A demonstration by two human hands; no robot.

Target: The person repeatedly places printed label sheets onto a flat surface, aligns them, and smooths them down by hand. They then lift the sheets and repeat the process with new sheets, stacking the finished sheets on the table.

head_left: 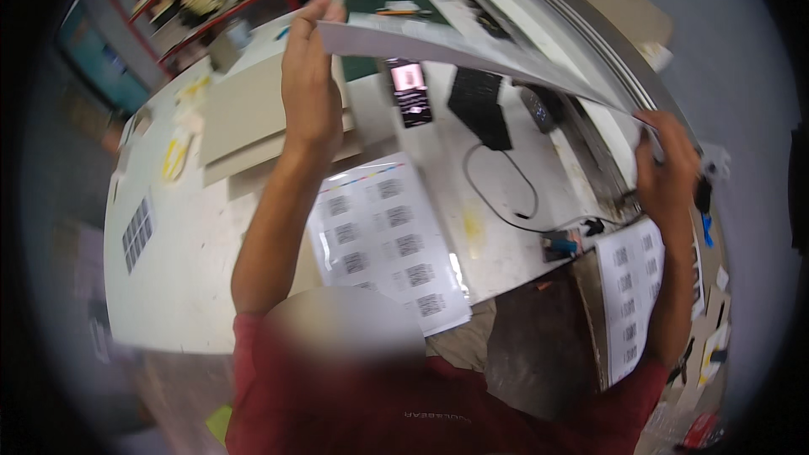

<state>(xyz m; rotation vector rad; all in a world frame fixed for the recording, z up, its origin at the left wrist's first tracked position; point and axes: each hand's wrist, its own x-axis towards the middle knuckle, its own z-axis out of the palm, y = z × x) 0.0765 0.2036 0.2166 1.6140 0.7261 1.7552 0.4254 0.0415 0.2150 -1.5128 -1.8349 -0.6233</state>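
While both arms are raised, I see the large, thin, glossy white printed sheet (pixel 472 55) held up in the air above the white bench (pixel 194 278), spanning from one hand to the other. My left hand (pixel 310 88) is closed on its far left corner, fingers pinched over the edge; my right hand (pixel 666 170) is gripping the lower right corner, near the grey metal edge of a machine (pixel 590 59).

Held only at two corners, the sheet sags and curves in the middle, so I judge it could crease or buckle if the hands draw closer or twist unevenly. A loose pinch could let one corner slip, and the sheet would swing down onto the dark phone with a lit screen (pixel 410 91) and the black rectangular device with a cable (pixel 480 108). It might also brush the white sheet of barcode labels (pixel 388 240) lying flat below and shift it.
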